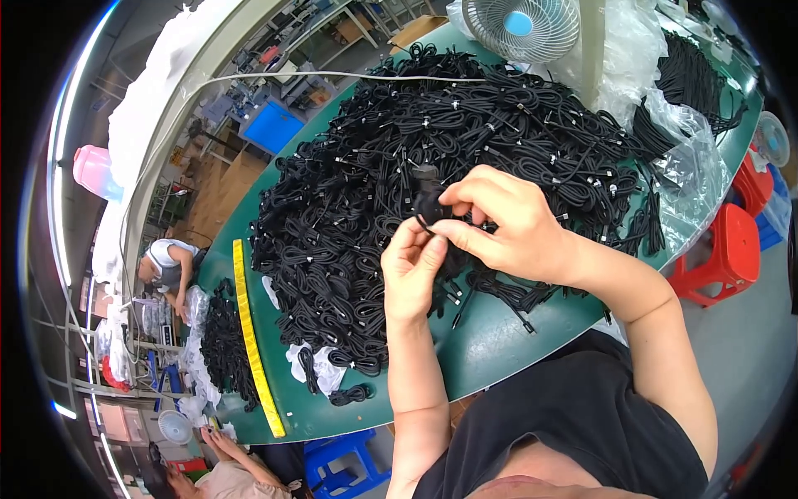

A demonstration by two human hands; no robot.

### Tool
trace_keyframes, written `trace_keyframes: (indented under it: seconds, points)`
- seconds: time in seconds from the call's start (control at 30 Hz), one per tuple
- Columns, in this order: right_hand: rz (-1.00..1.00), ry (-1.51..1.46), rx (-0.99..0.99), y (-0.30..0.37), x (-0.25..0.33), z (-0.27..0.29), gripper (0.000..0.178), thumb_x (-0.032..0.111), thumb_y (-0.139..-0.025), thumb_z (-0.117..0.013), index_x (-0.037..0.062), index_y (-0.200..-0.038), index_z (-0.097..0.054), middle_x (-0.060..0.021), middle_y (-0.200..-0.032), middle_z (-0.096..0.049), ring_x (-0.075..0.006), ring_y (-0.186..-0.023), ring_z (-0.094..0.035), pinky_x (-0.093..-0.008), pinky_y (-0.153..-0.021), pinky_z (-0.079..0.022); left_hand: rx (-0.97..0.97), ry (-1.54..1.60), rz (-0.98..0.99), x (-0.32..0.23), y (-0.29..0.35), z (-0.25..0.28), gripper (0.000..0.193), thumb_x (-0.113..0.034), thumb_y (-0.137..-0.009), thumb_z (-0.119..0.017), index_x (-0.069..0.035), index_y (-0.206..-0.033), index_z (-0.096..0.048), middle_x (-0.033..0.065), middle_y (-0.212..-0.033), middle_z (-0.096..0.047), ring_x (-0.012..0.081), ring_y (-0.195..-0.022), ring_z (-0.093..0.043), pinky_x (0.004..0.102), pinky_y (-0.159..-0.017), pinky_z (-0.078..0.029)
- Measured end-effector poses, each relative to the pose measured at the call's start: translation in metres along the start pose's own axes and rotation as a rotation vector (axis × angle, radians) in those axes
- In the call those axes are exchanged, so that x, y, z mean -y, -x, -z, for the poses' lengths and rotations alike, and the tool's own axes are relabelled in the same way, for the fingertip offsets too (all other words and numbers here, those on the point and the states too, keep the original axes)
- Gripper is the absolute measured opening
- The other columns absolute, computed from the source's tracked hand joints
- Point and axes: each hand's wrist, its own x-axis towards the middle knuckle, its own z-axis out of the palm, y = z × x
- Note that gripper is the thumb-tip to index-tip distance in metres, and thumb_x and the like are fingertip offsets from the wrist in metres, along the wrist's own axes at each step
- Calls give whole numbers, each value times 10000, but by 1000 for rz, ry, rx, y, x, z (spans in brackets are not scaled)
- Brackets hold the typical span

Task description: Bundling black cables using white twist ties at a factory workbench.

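1. A large heap of black cables (349, 200) covers much of a green table (507, 353).
2. One black cable bundle (427, 205) is held up over the near part of the heap, between both hands.
3. The left hand (411, 270), over the heap's near edge, pinches the bundle from below, thumb and fingers almost together.
4. The right hand (511, 220), also over the heap, grips the bundle's right side, fingers curled.
5. Left of the heap lies a yellow strip (256, 341); beyond it stands a fan (540, 32); to its right, a red stool (733, 245).

Black cable bundle (427, 206), probably coiled, partly hidden, raised, against heap of similar cables (332, 241).
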Motion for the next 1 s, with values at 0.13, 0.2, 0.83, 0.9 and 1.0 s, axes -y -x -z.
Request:
trace_keyframes:
  seconds: [0.13,0.2,0.83,0.9,1.0]
  points:
    - [-19,8,-2,-4,1,-4,97,80,-735,-647,12,-768,-586,-81,-690,-574,-225,-579,-590,-304,-503,-473,6,-22,7,-1,1,-4,283,-79,-850,-603,27,-1100,-524,48,-971,-608,89,-833,-552,209,-754,-430]
    - [-52,-5,2,-1,0,-7,93,88,-740,-637,14,-762,-585,-83,-690,-577,-226,-586,-593,-307,-506,-474,-1,-17,9,1,0,-3,299,-111,-848,-615,33,-1094,-523,43,-953,-608,71,-772,-542,189,-689,-424]
    - [-267,-165,13,3,5,0,49,25,-772,-625,-10,-766,-592,-32,-650,-534,-70,-521,-486,-220,-463,-392,-29,197,31,4,1,-7,247,-50,-862,-577,28,-1090,-527,64,-965,-617,96,-849,-575,221,-783,-451]
    - [-276,-139,61,14,0,-8,57,21,-746,-628,-9,-765,-584,-39,-659,-538,-83,-528,-507,-230,-477,-415,-40,221,28,5,1,-9,227,-49,-860,-581,26,-1069,-532,67,-947,-621,97,-835,-577,218,-778,-452]
    - [-280,-52,97,22,-6,-8,57,20,-737,-625,-12,-767,-589,-41,-666,-539,-86,-535,-514,-234,-483,-421,-44,184,55,9,0,-9,209,-51,-859,-584,18,-1050,-537,57,-941,-619,95,-831,-573,214,-772,-450]
